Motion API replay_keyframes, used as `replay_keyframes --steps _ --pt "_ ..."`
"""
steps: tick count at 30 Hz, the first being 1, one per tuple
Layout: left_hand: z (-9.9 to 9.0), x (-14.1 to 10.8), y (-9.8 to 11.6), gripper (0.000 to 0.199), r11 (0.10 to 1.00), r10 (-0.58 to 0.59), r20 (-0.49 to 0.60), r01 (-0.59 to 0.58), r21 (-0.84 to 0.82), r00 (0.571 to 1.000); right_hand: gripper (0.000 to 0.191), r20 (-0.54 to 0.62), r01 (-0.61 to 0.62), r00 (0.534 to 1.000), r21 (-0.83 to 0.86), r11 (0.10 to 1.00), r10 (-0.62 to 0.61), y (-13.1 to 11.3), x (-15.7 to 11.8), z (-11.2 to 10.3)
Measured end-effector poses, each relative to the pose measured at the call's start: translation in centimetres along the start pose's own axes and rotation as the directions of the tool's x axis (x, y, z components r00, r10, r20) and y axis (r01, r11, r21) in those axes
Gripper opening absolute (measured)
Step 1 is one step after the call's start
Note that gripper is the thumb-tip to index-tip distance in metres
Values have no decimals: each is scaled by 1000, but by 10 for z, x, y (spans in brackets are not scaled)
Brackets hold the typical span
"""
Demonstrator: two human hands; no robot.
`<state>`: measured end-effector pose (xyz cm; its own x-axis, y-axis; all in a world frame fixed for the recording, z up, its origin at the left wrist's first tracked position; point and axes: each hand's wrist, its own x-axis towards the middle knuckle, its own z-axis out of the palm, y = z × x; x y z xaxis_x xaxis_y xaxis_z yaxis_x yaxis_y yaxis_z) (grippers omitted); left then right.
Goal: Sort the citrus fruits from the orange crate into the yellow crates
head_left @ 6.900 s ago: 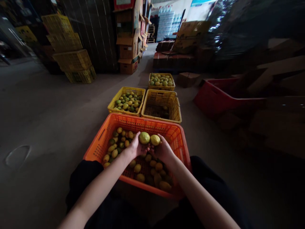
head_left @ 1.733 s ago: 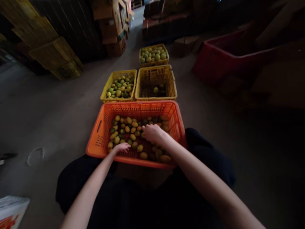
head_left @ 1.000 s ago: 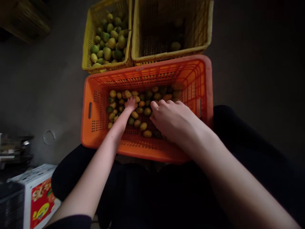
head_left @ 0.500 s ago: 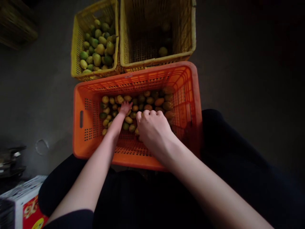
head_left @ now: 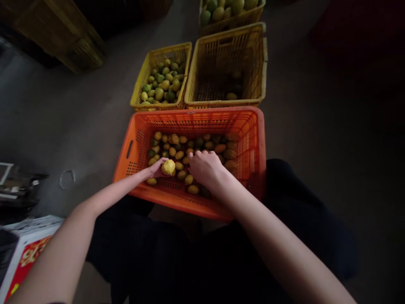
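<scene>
An orange plastic crate [head_left: 186, 207] stands before me, its floor scattered with yellow and green lemons [head_left: 179, 155], a few of them more orange. My left hand [head_left: 157, 168] is at the crate's left part, its fingers closed round a bright yellow lemon [head_left: 168, 167] with a lumpy skin, held above the others. Over the middle of the crate, my right hand [head_left: 207, 169] is curled with its back towards me. Its knuckles hide whatever the fingers hold. Loose lemons lie just left of it and beyond it.
Behind the crate are a yellow crate of lemons [head_left: 134, 100] and a deeper yellow crate [head_left: 265, 63] with a few fruits at the bottom. Farther back is another filled yellow crate [head_left: 232, 26]. Stacked crates [head_left: 79, 46] stand far left; a red-and-white box [head_left: 31, 253] is at lower left.
My left hand has moved left and closer to me, and now holds a yellow lemon. My right hand stays curled over the crate. The view has shifted, showing more behind the crates.
</scene>
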<state>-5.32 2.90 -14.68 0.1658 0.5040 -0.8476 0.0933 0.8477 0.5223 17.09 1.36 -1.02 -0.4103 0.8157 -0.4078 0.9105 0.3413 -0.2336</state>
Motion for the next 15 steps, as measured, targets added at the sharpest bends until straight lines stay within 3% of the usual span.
replay_keyframes --steps 2,4,8,12,15 --pt "4 -30 20 42 986 77 172 -50 -160 982 31 -2 15 1000 -1 1000 -15 -1 1 3" --pt "10 -61 40 40 926 210 250 -110 -362 945 31 -12 21 1000 -18 1000 -21 -1 2 7" --pt "23 -110 60 27 647 426 116 -213 -732 897 32 -28 42 999 -83 996 -45 1 5 22" --pt "18 -126 57 19 410 371 -37 -200 -890 928 33 70 64 996 -91 994 -57 9 13 42" --pt "3 -126 56 19 263 285 -205 -282 -923 936 28 189 90 975 133 987 -114 15 37 58"
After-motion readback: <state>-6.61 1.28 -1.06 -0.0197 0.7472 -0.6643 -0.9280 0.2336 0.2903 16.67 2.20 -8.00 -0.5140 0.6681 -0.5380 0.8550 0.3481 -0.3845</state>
